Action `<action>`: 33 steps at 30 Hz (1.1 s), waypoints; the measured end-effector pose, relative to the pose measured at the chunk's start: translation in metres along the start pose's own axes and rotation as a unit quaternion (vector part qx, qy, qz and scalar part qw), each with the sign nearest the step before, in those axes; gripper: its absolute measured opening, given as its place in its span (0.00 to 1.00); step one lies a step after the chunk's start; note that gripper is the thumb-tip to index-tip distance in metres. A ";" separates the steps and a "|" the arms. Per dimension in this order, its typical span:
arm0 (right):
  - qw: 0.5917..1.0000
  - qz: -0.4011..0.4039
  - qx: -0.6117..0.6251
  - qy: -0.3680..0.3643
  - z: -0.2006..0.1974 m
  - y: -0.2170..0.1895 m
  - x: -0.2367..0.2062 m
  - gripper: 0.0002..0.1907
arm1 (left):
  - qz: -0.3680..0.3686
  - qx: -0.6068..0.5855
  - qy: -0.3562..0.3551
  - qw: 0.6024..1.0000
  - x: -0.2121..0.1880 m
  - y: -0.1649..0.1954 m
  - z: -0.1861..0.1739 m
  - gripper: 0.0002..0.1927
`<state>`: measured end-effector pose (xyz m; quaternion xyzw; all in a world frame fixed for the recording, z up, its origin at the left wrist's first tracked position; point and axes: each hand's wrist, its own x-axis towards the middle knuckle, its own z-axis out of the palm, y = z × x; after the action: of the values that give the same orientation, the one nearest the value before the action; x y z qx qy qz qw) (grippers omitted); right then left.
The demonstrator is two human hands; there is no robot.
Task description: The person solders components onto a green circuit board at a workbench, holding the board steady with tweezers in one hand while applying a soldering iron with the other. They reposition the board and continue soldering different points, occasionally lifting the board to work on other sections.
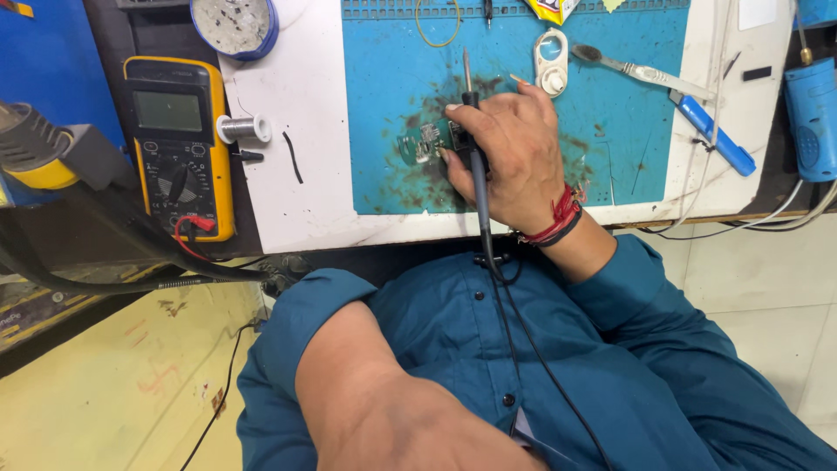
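Observation:
My right hand [514,153] rests on the stained blue work mat [628,139]. It is shut on a black soldering iron [472,109] whose tip points away from me. Its fingertips touch a small green circuit board [425,141] lying on the mat just left of the hand. Red threads circle that wrist. The iron's black cable [532,349] runs down across my teal shirt. Only my left forearm [366,392] shows at the bottom; the left hand itself is out of frame.
A yellow multimeter [179,139] lies at the left, with a solder spool [244,129] beside it. A round tin [234,24] sits at the top. On the mat's far side lie a white plastic piece [551,61], a metal tool [641,71] and a blue pen-shaped tool [717,138].

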<state>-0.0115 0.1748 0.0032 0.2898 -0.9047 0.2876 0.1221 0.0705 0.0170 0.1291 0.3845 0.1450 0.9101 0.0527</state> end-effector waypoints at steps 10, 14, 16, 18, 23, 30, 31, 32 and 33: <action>0.974 0.085 0.184 0.103 0.005 0.009 -0.012 0.25 | -0.070 0.563 0.261 0.781 -0.051 -0.003 -0.102 0.19; 0.934 0.157 0.275 0.163 0.015 0.017 -0.023 0.19 | -0.169 0.783 0.190 0.567 -0.083 0.005 -0.115 0.17; 0.931 0.161 0.277 0.177 0.017 0.022 -0.026 0.17 | -0.185 0.859 0.132 0.459 -0.093 0.009 -0.113 0.17; 0.933 0.166 0.262 0.180 0.015 0.026 -0.028 0.15 | -0.226 0.850 0.144 0.453 -0.098 0.016 -0.110 0.16; 0.968 0.134 0.166 0.131 -0.003 0.024 -0.036 0.11 | -0.185 0.759 0.203 0.591 -0.090 0.019 -0.106 0.12; 0.979 0.089 0.154 0.101 -0.011 0.011 -0.038 0.05 | -0.197 0.622 0.307 0.693 -0.069 -0.025 -0.132 0.07; 0.980 0.091 0.151 0.097 -0.011 0.011 -0.037 0.05 | -0.220 0.602 0.329 0.693 -0.067 -0.029 -0.136 0.06; 0.980 0.092 0.149 0.094 -0.011 0.011 -0.036 0.05 | -0.208 0.618 0.317 0.689 -0.066 -0.031 -0.136 0.06; 0.980 0.092 0.148 0.091 -0.011 0.011 -0.035 0.05 | -0.196 0.632 0.304 0.685 -0.065 -0.032 -0.137 0.05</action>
<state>0.0107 0.2045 -0.0062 0.1925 -0.8600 0.4536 0.1328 0.0172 0.0031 -0.0162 -0.0089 0.7665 0.6381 -0.0724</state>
